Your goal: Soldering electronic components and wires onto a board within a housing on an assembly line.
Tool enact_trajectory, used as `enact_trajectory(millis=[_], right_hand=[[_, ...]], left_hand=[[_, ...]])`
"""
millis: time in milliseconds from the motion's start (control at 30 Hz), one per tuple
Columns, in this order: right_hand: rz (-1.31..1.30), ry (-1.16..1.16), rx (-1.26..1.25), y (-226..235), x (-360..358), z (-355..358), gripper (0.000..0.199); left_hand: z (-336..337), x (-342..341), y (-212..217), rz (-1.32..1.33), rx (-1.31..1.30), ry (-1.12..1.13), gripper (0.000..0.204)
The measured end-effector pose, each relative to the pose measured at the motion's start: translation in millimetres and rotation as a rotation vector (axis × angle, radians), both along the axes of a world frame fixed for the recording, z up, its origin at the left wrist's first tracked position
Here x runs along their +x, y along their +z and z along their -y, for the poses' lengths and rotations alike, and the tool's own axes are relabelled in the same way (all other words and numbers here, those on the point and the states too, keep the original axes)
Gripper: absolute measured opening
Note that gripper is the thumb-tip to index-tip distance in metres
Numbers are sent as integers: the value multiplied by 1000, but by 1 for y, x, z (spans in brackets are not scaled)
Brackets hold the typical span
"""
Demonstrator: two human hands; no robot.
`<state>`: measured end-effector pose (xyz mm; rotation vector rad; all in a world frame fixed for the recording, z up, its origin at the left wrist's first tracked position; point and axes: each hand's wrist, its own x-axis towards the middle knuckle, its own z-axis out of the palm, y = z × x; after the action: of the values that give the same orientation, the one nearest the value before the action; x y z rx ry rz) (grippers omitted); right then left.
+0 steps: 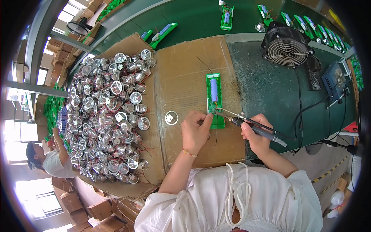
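In front of me a green plastic housing (219, 123) lies lengthwise on the cardboard, with a blue cylindrical battery (214, 90) in its upper half. A thin black wire (204, 65) sticks out past its far end. My left hand (197, 129) pinches at the housing's lower left edge; what lies between the fingertips is too small to make out. My right hand (257, 133) grips a soldering iron (262, 132) with a thin metal feed tube. Its tip reaches the housing close to my left fingertips. Left of that hand lies a single silver reflector cup (171, 118).
A large heap of silver reflector cups (112, 112) with red wires fills the cardboard at left. At the back right stand a black fan (288, 50) and a blue soldering station (334, 80) with cables. More green housings (227, 18) line the far belt. Another person (54, 160) works at far left.
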<state>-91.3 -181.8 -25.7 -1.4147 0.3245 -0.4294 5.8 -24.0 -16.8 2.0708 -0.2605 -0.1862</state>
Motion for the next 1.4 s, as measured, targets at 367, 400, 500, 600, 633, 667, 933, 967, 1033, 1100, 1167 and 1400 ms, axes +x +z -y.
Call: enact_trajectory(millis=[367,400,500,600,633,667,933,967,1033,1100,1167,1400], right_hand=[[13,-82,-6,8,-7,7,18],[26,-88,-5,8,-9,9,18],[59,-113,14,3,-16,17,17],[102,-141,31,-1,-23,23,16],[91,-154,30,-1,-25,24,15],[81,-173,26,-1,-26,26,14],[30,-256,-33,3,-34,41,12],[44,-265,-29,2,-38,45,13],[70,-299,-37,1,-42,52,13],[66,-340,-57,2,-44,59,13],[76,-349,-56,5,-42,65,13],[168,-238,-61,12,-41,55,15]], left_hand=[[1,2,1,-61,8,16,21],[1,2,3,-90,14,25,21],[1,3,5,-77,42,19,21],[-1,5,-3,-1,102,6,20],[-2,5,-1,6,103,8,20],[-1,8,0,91,111,12,19],[17,47,19,803,767,-604,36],[22,45,24,793,844,-628,30],[22,43,27,752,880,-582,29],[13,31,30,663,851,-560,35],[7,19,28,525,662,-444,41],[-3,8,18,494,127,-417,17]])
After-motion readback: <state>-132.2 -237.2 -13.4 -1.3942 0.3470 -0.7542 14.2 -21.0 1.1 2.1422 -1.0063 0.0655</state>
